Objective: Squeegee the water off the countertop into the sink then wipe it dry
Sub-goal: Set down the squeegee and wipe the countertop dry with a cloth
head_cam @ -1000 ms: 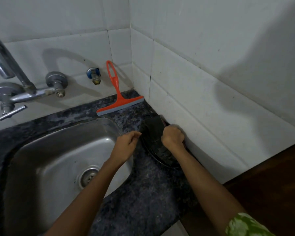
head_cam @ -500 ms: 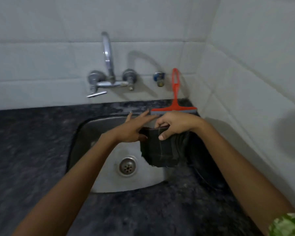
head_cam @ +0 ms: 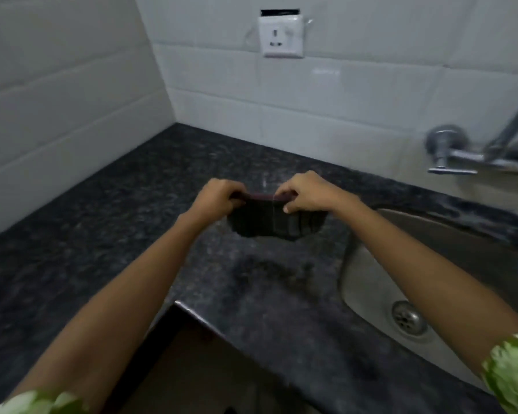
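Dark speckled countertop [head_cam: 108,222], inset steel sink [head_cam: 368,282]

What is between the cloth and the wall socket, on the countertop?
In the head view, only bare dark countertop and white wall tile separate the cloth from the socket. Nothing stands there.

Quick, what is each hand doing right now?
Left hand: closed, pinching the top edge of the dark cloth.
Right hand: closed, pinching the same cloth's top edge.
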